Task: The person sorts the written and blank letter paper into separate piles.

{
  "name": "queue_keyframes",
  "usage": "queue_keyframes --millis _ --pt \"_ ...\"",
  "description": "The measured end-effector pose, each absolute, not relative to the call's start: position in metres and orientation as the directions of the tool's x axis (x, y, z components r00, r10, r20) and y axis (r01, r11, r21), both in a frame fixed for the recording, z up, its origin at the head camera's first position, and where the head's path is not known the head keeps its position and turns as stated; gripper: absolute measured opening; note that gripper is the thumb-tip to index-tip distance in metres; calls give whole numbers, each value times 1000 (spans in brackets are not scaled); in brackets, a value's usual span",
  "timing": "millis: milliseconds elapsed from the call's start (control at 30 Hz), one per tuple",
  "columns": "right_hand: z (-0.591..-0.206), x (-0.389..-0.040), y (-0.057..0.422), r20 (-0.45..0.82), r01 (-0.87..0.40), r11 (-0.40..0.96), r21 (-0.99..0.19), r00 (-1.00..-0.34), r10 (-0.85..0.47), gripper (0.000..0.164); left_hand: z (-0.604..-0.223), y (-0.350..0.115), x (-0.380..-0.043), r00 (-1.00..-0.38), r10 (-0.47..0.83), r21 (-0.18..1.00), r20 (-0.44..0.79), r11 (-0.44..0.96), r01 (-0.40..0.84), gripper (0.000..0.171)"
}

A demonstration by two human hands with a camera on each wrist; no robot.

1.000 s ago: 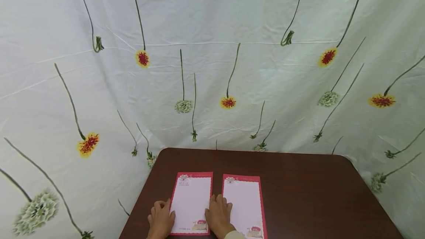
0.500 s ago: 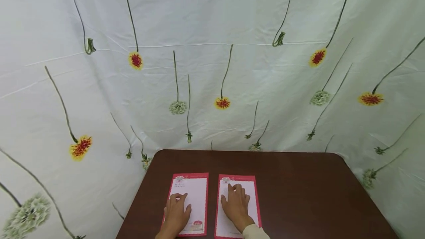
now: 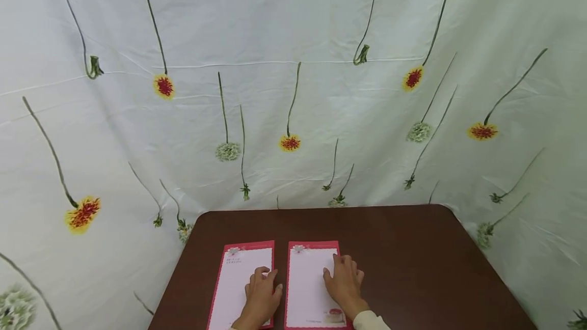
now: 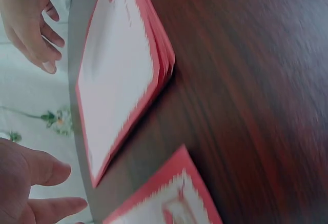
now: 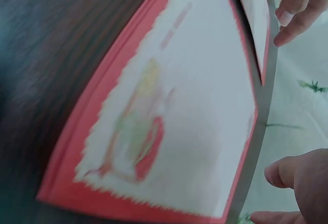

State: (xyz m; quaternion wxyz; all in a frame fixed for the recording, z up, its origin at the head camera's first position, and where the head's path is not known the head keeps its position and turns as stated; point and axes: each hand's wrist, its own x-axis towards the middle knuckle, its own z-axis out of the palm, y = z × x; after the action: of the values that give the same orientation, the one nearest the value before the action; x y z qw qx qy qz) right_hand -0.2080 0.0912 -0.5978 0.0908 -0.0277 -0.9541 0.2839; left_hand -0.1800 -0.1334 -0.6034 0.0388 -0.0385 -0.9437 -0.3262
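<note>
Two red-bordered writing pads lie side by side, a narrow strip of table between them. The left pad (image 3: 234,284) has a flower at its top corner and small print below it. My left hand (image 3: 261,294) is over its right side, fingers loosely bent and thumb apart, overlapping the inner edge. On the right pad (image 3: 307,284), a small picture shows near the bottom; stacked sheets show along its side in the left wrist view. Over that pad's right edge, my right hand (image 3: 345,284) has its fingers spread and slightly bent. Nothing is held in either hand.
The dark brown table (image 3: 412,269) has rounded far corners and extends well to the right of the pads. Behind it hangs a pale cloth (image 3: 367,106) printed with hanging flowers, reaching down around the table's far edge and sides.
My left hand has left the left pad's outer edge and crossed to its inner side. My right hand has gone from between the pads to the right pad's outer edge. The head view has turned right.
</note>
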Motion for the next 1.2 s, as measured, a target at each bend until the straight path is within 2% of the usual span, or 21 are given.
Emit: queue_keyframes --millis 233,433,800,1200 --pt "-606 -200 112 62 81 836 -543 -989 136 55 -613 -118 -181 -996 79 611 30 788 81 50" --pt "-615 -192 118 4 107 849 -518 -992 128 55 -621 -114 -177 -995 86 623 49 776 98 51" --pt "-619 -189 114 46 87 859 -504 -991 128 49 -622 -109 -175 -994 100 622 34 777 99 48" --pt "-620 -191 111 26 96 857 -506 -992 126 50 -623 -103 -173 -993 118 588 22 801 108 50"
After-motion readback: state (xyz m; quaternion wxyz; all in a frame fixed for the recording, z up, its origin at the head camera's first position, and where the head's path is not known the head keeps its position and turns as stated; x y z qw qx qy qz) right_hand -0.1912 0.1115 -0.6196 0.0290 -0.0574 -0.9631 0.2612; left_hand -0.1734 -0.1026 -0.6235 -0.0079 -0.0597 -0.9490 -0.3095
